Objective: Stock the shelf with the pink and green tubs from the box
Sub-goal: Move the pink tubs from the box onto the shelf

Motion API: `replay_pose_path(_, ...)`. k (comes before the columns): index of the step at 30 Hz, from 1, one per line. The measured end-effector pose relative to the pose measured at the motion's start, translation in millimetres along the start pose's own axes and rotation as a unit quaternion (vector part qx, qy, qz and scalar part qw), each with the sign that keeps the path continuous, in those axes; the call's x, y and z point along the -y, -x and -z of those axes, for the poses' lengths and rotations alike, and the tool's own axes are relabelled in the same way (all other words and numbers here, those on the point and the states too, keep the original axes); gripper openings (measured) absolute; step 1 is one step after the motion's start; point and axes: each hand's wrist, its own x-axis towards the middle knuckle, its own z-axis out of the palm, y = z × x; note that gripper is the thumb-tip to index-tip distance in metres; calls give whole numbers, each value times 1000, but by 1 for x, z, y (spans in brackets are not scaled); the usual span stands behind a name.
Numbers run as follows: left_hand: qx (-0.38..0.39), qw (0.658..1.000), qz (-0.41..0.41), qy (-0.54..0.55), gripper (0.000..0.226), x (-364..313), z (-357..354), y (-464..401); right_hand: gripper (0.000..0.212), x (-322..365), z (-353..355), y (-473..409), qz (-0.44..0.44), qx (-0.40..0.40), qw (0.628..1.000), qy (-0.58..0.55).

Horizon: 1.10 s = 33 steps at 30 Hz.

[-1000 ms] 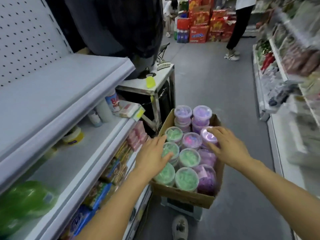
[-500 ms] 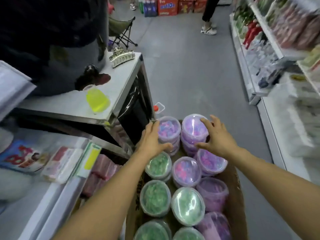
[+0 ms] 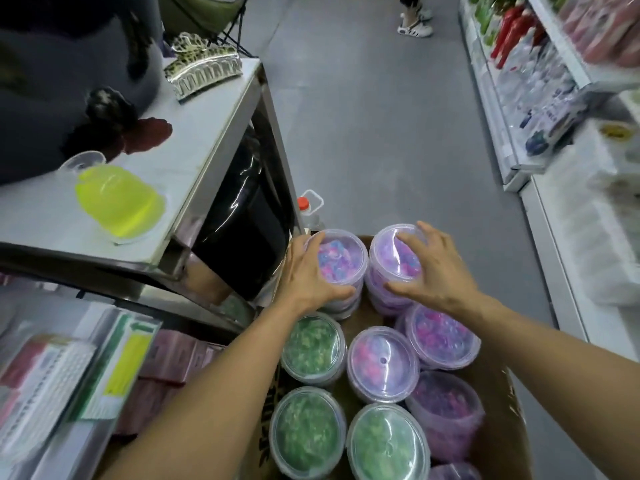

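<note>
On the left, the shelf (image 3: 69,375) is waiting for tubs. The left hand (image 3: 308,271) is curling its fingers around the top of one pink tub (image 3: 341,258) at the far end of the box (image 3: 512,410). The right hand (image 3: 436,268) is gripping the lid of the next pink tub (image 3: 391,251). Both tubs are sitting on stacks. I think it is best to lift them straight up and hold the sides, so the lids are not popping off. Green tubs (image 3: 313,344) are sitting nearer.
</note>
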Motion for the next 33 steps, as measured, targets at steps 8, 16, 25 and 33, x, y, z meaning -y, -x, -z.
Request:
replay_pose_path(8, -15, 991, 100, 91, 91, -27, 33, 65, 60, 22, 44, 43, -21, 24, 989, -144)
replay_pose_path(16, -63, 972, 155, 163, 81, -66, 81, 175, 49, 67, 102, 119, 18, 94, 969, -226)
replay_pose_path(25, -165, 940, 186, 232, 77, -127, 133, 409, 41, 130, 170, 273, 149, 153, 943, -256)
replay_pose_path(33, -306, 893, 239, 227, 85, -169, 181, 604, 35, 226, 215, 393, 297, 195, 888, -291)
